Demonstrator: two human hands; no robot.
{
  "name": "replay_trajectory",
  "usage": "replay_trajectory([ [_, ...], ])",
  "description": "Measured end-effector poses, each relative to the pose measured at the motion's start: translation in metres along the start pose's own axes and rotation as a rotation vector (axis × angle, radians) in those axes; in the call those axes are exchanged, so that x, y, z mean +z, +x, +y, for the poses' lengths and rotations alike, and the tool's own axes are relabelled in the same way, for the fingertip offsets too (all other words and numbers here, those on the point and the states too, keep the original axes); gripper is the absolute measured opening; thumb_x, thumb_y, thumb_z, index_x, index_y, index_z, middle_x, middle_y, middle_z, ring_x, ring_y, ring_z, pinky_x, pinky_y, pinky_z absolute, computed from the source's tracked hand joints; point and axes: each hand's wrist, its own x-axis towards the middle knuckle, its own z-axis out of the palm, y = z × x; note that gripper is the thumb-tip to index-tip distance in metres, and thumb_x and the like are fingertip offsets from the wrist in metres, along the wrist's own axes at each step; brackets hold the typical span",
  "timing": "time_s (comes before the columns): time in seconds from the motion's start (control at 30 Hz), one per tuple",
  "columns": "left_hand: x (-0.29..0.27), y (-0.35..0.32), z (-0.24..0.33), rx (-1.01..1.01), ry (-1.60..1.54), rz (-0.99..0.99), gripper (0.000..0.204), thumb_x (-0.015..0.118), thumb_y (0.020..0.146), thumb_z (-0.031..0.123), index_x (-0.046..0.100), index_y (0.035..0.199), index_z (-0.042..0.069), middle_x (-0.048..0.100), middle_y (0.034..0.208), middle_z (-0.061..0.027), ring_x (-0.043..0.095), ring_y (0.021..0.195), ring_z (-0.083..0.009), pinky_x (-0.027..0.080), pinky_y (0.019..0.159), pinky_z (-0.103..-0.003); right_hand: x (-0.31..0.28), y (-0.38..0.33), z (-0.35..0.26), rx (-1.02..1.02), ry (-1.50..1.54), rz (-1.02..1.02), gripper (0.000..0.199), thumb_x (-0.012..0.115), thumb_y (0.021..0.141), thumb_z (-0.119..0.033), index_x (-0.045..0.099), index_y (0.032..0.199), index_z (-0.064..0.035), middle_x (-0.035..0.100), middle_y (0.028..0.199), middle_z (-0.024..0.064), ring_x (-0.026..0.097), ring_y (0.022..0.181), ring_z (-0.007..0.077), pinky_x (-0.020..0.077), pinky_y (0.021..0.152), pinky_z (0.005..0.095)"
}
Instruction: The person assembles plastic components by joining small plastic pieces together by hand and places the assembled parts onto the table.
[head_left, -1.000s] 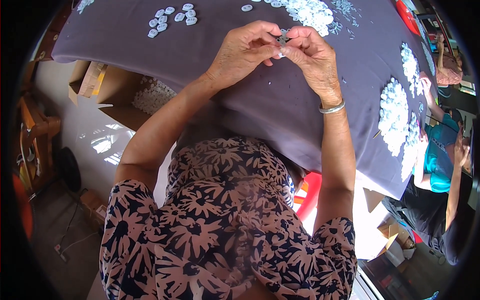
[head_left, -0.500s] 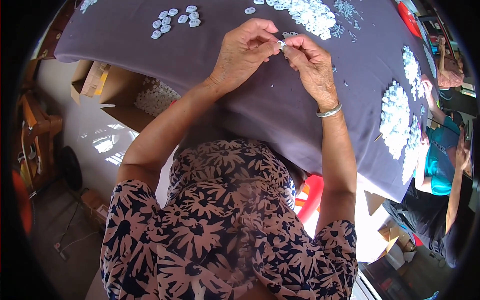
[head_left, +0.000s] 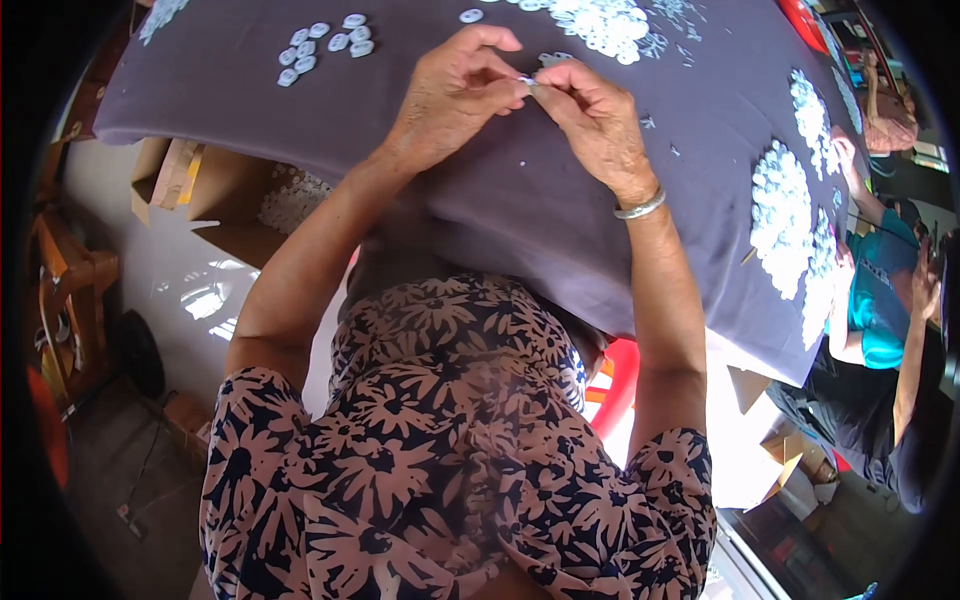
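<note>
A dull purple-grey cloth [head_left: 520,200] is stretched over the table and fills the upper half of the frame, soft and matte, sagging a little at its near edge. On it lie small white round pieces, flat and disc-like: a tidy little group [head_left: 325,45] in the upper left, a dense heap [head_left: 600,20] at the top centre, and two broad drifts [head_left: 785,215] toward the right edge. A single stray disc [head_left: 471,15] sits just above the hands.

The left hand [head_left: 450,95] and the right hand [head_left: 595,125] meet in the upper middle of the frame, fingertips pressed together. Between them is one small white piece [head_left: 527,80], pinched from both sides; the left thumb and forefinger are closed tight on it and the right fingertips nip it from the other side. It is so small and so covered that I cannot tell its exact shape, only that it looks pale and shiny. It is held just above the cloth, not lying on it. A smooth silvery bangle [head_left: 640,207] rings the right wrist.

Compared with half a second ago, the hands have barely shifted: the same pinch, the same spot over the cloth, the fingers perhaps drawn slightly closer together.

Below, a dark dress with a cream flower print [head_left: 450,450] fills the lower frame. At the right edge another person in a teal top [head_left: 880,300] reaches toward the white drifts.
</note>
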Motion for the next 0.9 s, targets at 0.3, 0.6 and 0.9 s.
replay_trajectory([
  [0.3, 0.004, 0.000, -0.004, -0.025, 0.016, 0.062, 0.029, 0.065, 0.085, 0.003, 0.054, 0.112, 0.001, 0.064, 0.082, -0.0053, 0.062, 0.073, -0.0091, 0.052, 0.064, -0.022, -0.081, 0.005, 0.022, 0.008, -0.068, 0.374, 0.006, 0.067, 0.086, -0.007, 0.067, 0.090, -0.0016, 0.059, 0.076, -0.0045, 0.052, 0.066, 0.0033, 0.0436, 0.059, 0.0179],
  [0.6, 0.007, -0.001, -0.006, -0.030, 0.070, 0.064, 0.027, 0.064, 0.086, 0.004, 0.055, 0.111, 0.003, 0.064, 0.082, -0.0042, 0.061, 0.072, -0.0079, 0.051, 0.063, -0.022, -0.075, -0.001, 0.020, 0.156, -0.460, 0.082, 0.007, 0.070, 0.081, -0.007, 0.067, 0.087, -0.0037, 0.062, 0.078, -0.0016, 0.056, 0.067, 0.0060, 0.0463, 0.063, 0.0213],
  [0.9, 0.007, -0.001, -0.003, -0.054, 0.099, 0.053, 0.028, 0.064, 0.086, 0.003, 0.054, 0.112, 0.004, 0.063, 0.082, -0.0033, 0.061, 0.073, -0.0081, 0.051, 0.064, -0.022, -0.065, 0.000, 0.012, 0.071, -0.713, 0.082, 0.007, 0.064, 0.077, -0.006, 0.065, 0.083, -0.0038, 0.062, 0.072, 0.0080, 0.061, 0.063, 0.0177, 0.0483, 0.060, 0.0289],
])
